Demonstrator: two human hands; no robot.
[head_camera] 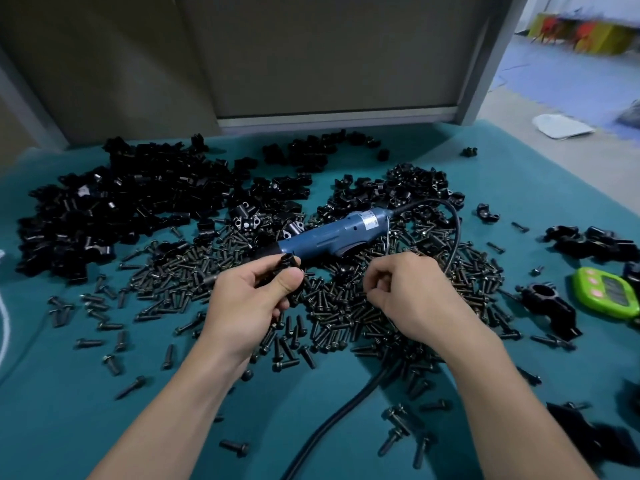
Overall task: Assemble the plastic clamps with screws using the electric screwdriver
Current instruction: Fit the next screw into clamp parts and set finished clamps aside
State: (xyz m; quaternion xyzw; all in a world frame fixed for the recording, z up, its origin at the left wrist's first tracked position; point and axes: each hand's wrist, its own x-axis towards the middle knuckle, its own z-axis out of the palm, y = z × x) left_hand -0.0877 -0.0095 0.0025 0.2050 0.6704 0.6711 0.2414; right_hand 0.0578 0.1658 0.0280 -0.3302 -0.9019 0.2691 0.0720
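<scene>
My left hand [254, 296] grips a black plastic clamp piece [284, 263] just above the screw pile. My right hand [403, 289] hovers over the black screws [332, 317], its fingers curled down among them; whether it pinches a screw is hidden. The blue electric screwdriver [332, 233] lies on the pile right behind both hands, tip pointing left, its black cable [346, 407] looping round and running toward me between my forearms. Loose clamp halves [114, 206] form a big heap at the back left.
The teal table mat [104, 427] carries scattered screws on all sides. Assembled clamps [550, 306] and a green timer [607, 292] sit at the right. A grey cabinet [311, 57] stands behind the table. The table's right edge drops to the floor.
</scene>
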